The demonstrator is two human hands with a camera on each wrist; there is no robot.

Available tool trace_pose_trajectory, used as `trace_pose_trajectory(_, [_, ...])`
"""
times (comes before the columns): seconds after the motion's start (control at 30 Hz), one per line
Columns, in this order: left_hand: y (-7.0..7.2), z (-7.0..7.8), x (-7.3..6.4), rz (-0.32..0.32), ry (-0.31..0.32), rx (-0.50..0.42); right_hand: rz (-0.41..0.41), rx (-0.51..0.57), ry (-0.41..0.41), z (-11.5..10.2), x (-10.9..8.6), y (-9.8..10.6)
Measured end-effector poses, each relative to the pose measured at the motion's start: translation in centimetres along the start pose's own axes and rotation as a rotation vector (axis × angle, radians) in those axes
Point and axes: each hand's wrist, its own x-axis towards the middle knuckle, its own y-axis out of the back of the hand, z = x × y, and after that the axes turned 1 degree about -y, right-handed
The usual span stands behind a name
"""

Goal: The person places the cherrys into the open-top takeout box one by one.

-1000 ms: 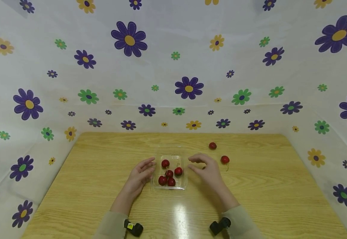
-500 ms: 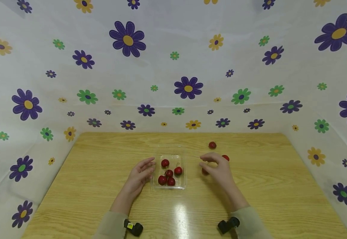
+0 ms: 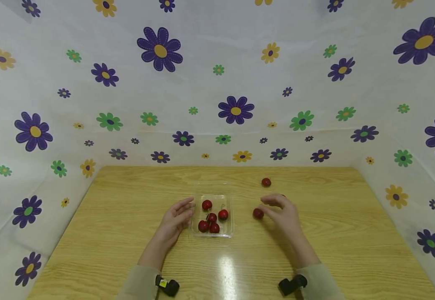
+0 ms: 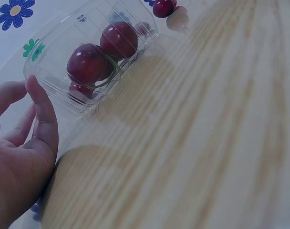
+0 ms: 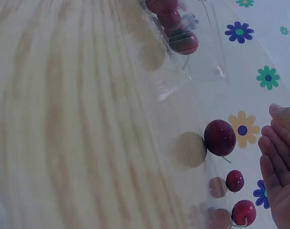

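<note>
A clear plastic box (image 3: 225, 236) with several dark red cherries (image 3: 203, 226) in it stands mid-table. My left hand (image 3: 174, 221) rests beside its left wall, fingers relaxed; in the left wrist view a fingertip (image 4: 32, 82) is right at the plastic. To the right of the box lies a loose cherry (image 3: 258, 213). My right hand (image 3: 286, 216) hovers close by it, thumb and fingers loosely bent and parted, holding nothing. The right wrist view has a gap between that hand (image 5: 284, 157) and the nearest cherry (image 5: 220, 138).
Another cherry (image 3: 266, 182) lies farther back on the wooden table (image 3: 333, 221). One more cherry (image 3: 283, 196) is mostly hidden behind my right hand. A white flower-printed cloth (image 3: 195, 83) surrounds the table at the back and sides.
My right hand has moved away from the box to the right, uncovering the near cherry and covering most of another. My left hand and the box have stayed in place.
</note>
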Motion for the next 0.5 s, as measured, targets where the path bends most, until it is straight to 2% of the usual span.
trace_pose_trajectory(0.2, [0.0,-0.2,0.1,0.005,0.001,-0.005,-0.037,-0.017,-0.052,0.6,-0.3,0.3])
trace_pose_trajectory(0.5, [0.0,-0.3,0.1,0.005,-0.003,-0.006,-0.053,0.013,-0.134,1.4,-0.5,0.3])
